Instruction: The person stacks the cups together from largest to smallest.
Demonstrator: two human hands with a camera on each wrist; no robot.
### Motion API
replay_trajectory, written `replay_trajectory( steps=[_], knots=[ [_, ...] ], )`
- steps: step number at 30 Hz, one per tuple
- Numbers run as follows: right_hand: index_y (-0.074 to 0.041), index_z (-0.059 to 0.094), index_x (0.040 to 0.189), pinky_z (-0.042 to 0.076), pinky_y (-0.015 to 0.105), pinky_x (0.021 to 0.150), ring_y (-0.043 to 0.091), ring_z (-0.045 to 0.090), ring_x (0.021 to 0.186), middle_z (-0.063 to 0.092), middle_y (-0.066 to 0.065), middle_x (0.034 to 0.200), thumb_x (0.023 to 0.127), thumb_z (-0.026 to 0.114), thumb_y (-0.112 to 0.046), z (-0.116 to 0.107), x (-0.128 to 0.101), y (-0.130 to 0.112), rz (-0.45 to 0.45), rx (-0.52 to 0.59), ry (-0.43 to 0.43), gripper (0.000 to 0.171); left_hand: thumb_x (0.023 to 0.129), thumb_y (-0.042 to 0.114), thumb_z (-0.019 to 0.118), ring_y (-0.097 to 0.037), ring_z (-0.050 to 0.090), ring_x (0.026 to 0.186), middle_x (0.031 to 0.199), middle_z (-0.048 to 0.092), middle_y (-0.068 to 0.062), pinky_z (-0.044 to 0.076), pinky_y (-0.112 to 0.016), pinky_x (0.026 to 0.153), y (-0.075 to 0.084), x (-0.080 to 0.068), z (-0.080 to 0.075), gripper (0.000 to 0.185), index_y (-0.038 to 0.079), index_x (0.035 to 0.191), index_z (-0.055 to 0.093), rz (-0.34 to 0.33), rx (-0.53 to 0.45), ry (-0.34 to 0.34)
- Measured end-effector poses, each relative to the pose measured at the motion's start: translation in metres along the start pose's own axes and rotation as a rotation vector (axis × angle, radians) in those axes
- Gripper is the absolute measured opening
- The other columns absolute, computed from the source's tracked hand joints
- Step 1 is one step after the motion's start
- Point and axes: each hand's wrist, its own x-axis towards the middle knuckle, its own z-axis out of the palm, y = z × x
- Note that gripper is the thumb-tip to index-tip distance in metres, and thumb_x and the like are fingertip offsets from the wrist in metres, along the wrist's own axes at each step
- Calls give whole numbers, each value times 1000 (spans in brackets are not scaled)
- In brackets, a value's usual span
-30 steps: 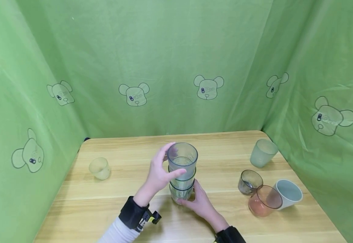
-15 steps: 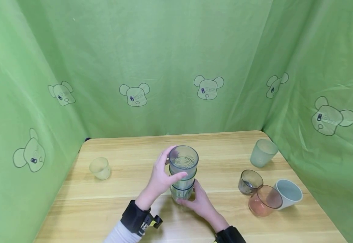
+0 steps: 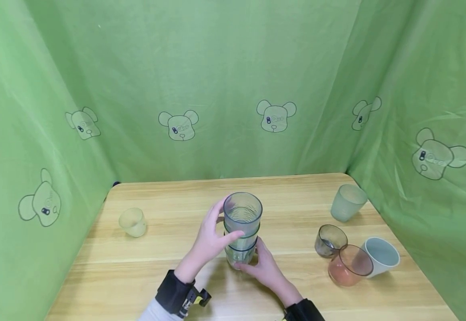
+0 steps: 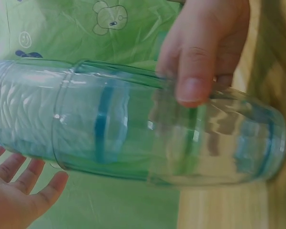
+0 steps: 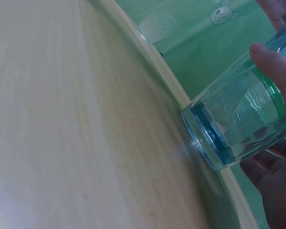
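Observation:
In the middle of the table stands an upright stack of three clear drinking glasses, nested one in another. The top glass [image 3: 243, 216] has a bluish tint and a rippled wall; a green rim and a dark blue one show below it. My left hand [image 3: 209, 236] is beside the top glass, its fingers spread and loosely straight. Those fingers [image 4: 26, 179] lie just off the glass wall in the left wrist view. My right hand [image 3: 269, 269] grips the bottom glass [image 5: 238, 119] low down, thumb in front and fingers behind.
A small yellowish frosted cup [image 3: 133, 222] stands on the left. On the right are a frosted green cup [image 3: 347, 203], a smoky glass [image 3: 329, 243], a pink glass [image 3: 347, 269] and a pale blue cup [image 3: 383, 256]. Green curtains [image 3: 225, 89] enclose the table [image 3: 169, 196].
The top glass has dropped slightly and shifted a little to the right onto the stack. My left hand has loosened from it, its thumb moving off. My right hand keeps its place.

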Motion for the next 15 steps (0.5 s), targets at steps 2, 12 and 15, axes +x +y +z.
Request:
replay_trajectory(
  steps=[2, 12, 15],
  knots=[
    [-12, 33, 148, 39, 59, 109, 35, 48, 132, 49, 13, 144, 71, 86, -34, 0, 0, 0, -4, 0, -1, 96, 81, 27, 78, -24, 53, 124, 142, 51, -6, 54, -38, 96, -4, -4, 0, 82, 20, 150, 35, -14, 2, -8],
    [-9, 36, 146, 41, 59, 108, 34, 50, 130, 49, 14, 143, 70, 87, -37, 1, 0, 2, -30, -6, 16, 95, 77, 29, 82, -29, 51, 127, 145, 48, -12, 50, -51, 99, -25, -29, 1, 92, 13, 152, 31, -168, -20, -107],
    [-8, 36, 145, 41, 59, 107, 35, 50, 129, 50, 15, 142, 69, 87, -38, 1, 0, 3, -41, -10, 16, 96, 76, 36, 82, -27, 50, 127, 147, 46, -10, 50, -51, 100, -37, -37, 3, 95, 16, 152, 30, -218, 8, -166]
  ],
)
